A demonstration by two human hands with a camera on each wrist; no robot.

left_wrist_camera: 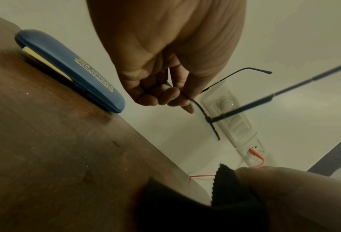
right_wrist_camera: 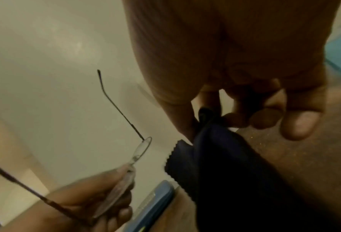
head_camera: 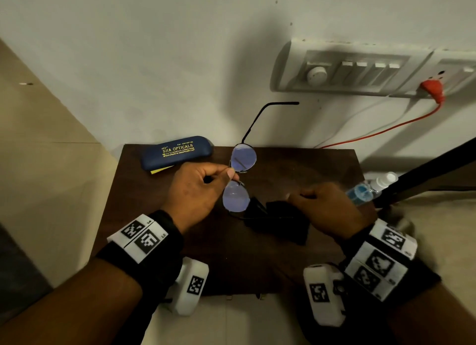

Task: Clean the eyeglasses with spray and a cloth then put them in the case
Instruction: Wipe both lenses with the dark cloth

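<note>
The eyeglasses (head_camera: 240, 180) hang above the middle of the tabletop (head_camera: 296, 162), pinched at the bridge between thumb and forefinger of the left hand (head_camera: 198, 190), whose other fingers curl in underneath. That narrow grip probably keeps skin off the lenses and leaves both faces free for wiping; the temples are unfolded, one reaching up toward the wall. The right hand (head_camera: 327, 208) pinches the black microfibre cloth (head_camera: 280, 223) between thumb and fingers just beside the lower lens, the rest of the cloth trailing onto the wood, so the wiping seems about to begin. Whether the lenses are wet with spray cannot be told. The spray bottle (head_camera: 368, 189), clear with blue liquid and a white cap, lies at the right edge of the tabletop behind the right hand, apparently set aside within reach. The blue case (head_camera: 177, 151), printed with gold lettering, rests shut at the far left corner with a yellow slip (head_camera: 161, 170) under it, waiting for the last step.
</note>
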